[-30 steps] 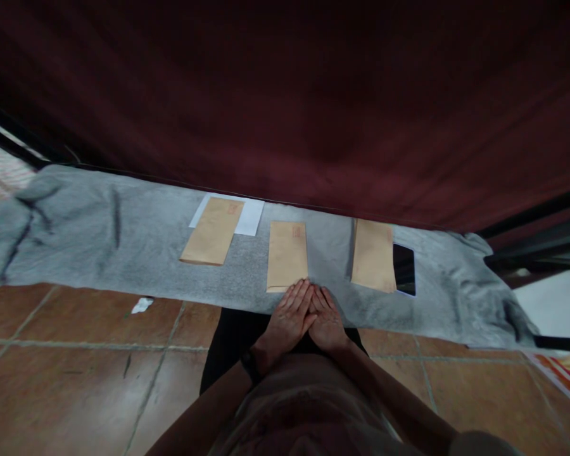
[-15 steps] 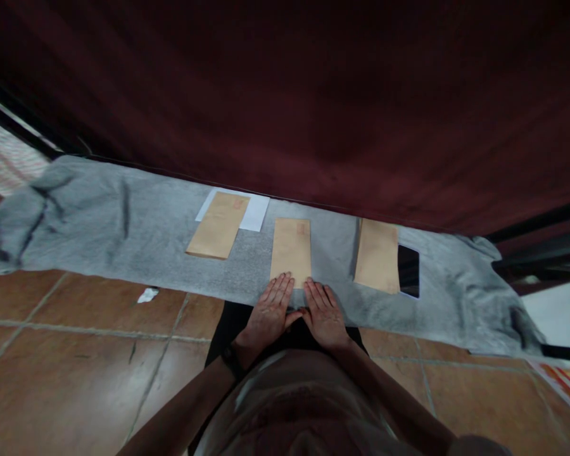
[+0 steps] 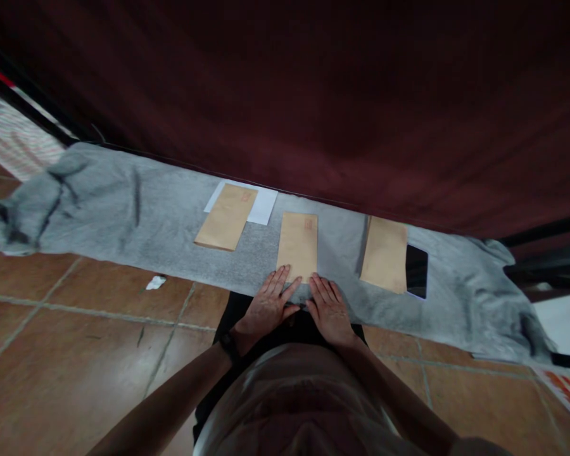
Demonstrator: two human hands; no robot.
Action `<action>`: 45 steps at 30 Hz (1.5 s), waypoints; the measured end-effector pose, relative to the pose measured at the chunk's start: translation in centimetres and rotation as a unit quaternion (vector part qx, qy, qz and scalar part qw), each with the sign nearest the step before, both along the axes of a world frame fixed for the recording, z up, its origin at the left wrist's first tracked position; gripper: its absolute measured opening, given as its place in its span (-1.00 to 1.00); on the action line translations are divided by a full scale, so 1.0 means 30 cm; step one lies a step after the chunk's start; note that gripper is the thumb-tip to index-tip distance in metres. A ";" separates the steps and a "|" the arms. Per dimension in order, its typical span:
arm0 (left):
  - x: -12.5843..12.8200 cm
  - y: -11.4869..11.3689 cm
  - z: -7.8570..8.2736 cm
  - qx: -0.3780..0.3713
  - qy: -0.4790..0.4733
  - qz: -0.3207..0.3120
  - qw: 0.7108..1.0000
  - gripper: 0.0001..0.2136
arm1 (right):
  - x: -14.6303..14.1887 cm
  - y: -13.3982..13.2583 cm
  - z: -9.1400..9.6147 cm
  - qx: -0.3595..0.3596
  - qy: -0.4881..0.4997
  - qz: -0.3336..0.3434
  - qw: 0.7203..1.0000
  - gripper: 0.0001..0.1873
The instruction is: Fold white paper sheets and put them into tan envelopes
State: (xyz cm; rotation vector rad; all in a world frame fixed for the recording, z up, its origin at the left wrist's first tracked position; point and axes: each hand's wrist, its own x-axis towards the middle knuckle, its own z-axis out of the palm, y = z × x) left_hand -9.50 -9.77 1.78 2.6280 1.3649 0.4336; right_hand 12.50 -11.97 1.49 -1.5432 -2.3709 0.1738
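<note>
A brown paper envelope (image 3: pixel 299 244) lies flat in front of me, a small red print at its upper right corner. Both hands rest at its near edge. My left hand (image 3: pixel 268 304) lies flat with fingers stretched, its fingertips on the lower left corner. On the lower right corner are the fingertips of my right hand (image 3: pixel 330 310), also flat and open. To the left, another brown envelope (image 3: pixel 225 217) lies slanted over white paper (image 3: pixel 265 206). A stack of brown envelopes (image 3: pixel 384 254) sits to the right, beside a dark-screened phone (image 3: pixel 417 271).
Grey cloth (image 3: pixel 171 209) covers the narrow surface, bunched at both ends. Behind it rises a dark red fabric panel (image 3: pixel 313 114). A crumpled white scrap (image 3: pixel 156 282) lies on the brown tiled floor (image 3: pixel 99 354). A white board or sheet (image 3: pixel 563 323) stands at the far right.
The view has shifted slightly, moving everything a little to the right. My left thumb and index finger have spread apart, and my hands sit slightly farther from each other.
</note>
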 end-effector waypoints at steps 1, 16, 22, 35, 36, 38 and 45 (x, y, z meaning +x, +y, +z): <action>0.000 0.000 -0.001 0.001 0.000 0.001 1.000 -0.33 | 0.000 0.004 0.007 -0.004 0.003 0.002 1.000 -0.41; 0.003 -0.008 -0.008 0.042 0.039 0.012 0.998 -0.32 | -0.008 0.021 0.023 -0.032 -0.015 0.081 0.996 -0.40; 0.004 -0.004 -0.011 0.044 0.047 0.010 0.998 -0.31 | 0.024 0.106 0.021 -0.033 -0.033 0.085 0.995 -0.44; 0.006 0.001 -0.014 0.034 0.046 0.016 0.998 -0.34 | -0.006 0.511 -0.011 -0.040 -0.057 0.036 0.997 -0.40; 0.007 0.001 -0.013 0.034 0.046 0.016 0.998 -0.34 | -0.012 0.539 -0.010 -0.041 -0.056 0.029 0.997 -0.40; 0.008 0.001 -0.012 0.036 0.047 0.016 0.998 -0.33 | -0.025 0.589 -0.006 -0.045 -0.055 0.012 0.997 -0.39; 0.008 0.000 -0.005 0.035 0.047 0.016 0.998 -0.33 | -0.055 0.680 0.001 -0.055 -0.057 -0.007 0.997 -0.36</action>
